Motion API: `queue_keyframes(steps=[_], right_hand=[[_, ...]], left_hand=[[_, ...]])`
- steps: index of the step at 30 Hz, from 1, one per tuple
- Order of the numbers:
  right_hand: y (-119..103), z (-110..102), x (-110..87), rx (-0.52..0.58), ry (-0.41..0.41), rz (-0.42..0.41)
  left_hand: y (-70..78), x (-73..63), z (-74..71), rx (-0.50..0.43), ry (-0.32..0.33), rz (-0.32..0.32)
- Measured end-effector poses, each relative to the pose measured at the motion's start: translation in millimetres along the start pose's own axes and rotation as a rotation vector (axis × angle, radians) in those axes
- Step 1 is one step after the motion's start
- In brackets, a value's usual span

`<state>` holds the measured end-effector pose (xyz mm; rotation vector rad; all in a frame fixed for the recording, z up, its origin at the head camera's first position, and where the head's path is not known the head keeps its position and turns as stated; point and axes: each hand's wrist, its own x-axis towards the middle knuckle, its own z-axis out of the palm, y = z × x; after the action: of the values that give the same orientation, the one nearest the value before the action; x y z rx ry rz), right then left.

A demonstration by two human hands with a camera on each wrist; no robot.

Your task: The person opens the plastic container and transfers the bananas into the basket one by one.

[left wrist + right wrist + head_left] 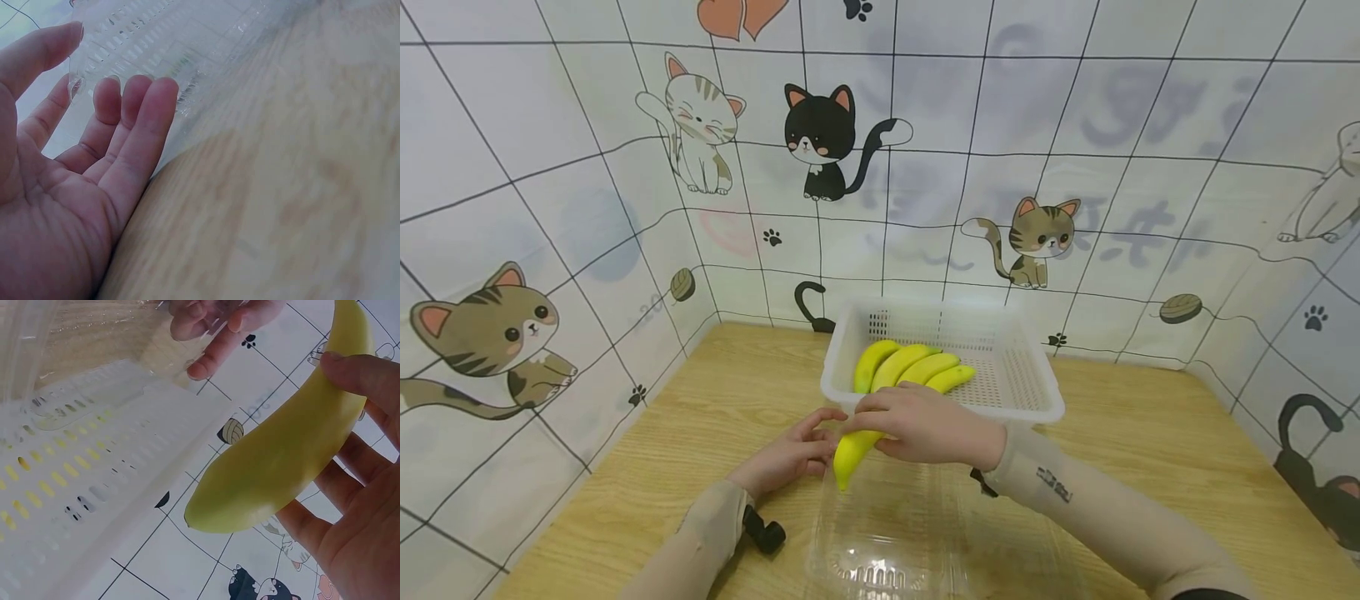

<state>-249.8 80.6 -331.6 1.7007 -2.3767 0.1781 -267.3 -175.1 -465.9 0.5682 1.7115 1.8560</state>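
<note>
My right hand (917,422) grips a yellow banana (853,457), thumb on one side and fingers on the other. The banana hangs tilted above the far left corner of a clear plastic container (887,517), which lies spread open on the table. Beside that corner, my left hand (793,454) has its fingers loosely bent, with fingertips right at the container's edge. In the left wrist view, the fingers (140,125) stand apart with no banana among them. Several more bananas (910,362) lie in a white perforated basket (1052,410) just behind the right hand.
The wooden table (752,367) meets walls covered with a cat-print sheet (925,183) at the back and both sides. The basket stands near the back wall, close behind the clear container. A black wrist strap mount (765,532) juts from the left sleeve.
</note>
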Motion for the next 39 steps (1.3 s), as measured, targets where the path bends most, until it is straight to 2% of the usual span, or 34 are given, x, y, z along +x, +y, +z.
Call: queue_keyframes(steps=[8,14,25,34,39], right_hand=[[1.2,-2.0,2.5,-0.033,0.011,-0.004],[3.9,-4.6,4.2,-0.007,0.017,0.016],[7.5,-6.3,4.6,0.008,0.002,0.042],[16.1,-4.7,2.3,0.001,0.031,0.03],[18.9,-3.3,2.0,-0.003,0.027,0.04]], left_hand=[[1.1,-0.9,-1.7,-0.006,-0.003,-0.023],[2.7,-1.9,-2.1,-0.003,0.007,-0.038],[0.7,-1.1,-2.4,-0.008,0.004,-0.033],[1.1,0.2,-1.0,-0.02,0.003,-0.011],[-0.7,0.9,-1.6,-0.013,0.018,-0.023]])
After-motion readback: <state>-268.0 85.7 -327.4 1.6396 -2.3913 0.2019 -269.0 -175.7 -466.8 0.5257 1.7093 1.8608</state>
